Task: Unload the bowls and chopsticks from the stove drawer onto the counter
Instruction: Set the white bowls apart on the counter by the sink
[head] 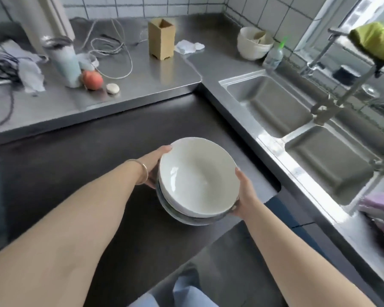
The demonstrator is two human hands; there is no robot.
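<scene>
Bowls (197, 182) ride stacked between your left hand (152, 166) and right hand (245, 191) — fingers clamped on opposite rims, short of the sink (242, 82). No chopsticks in view — you've yet to set anything on the counter (160, 74).

An L-shaped stainless-steel table (142, 69) is backed by white-tiled walls (186, 5). A steel double-basin sink (273, 103) is lit by a daylight window (350, 21).

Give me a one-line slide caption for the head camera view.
Both hands, left hand and right hand, carry a stack of bowls over the dark stove top, beside the steel counter.
</scene>
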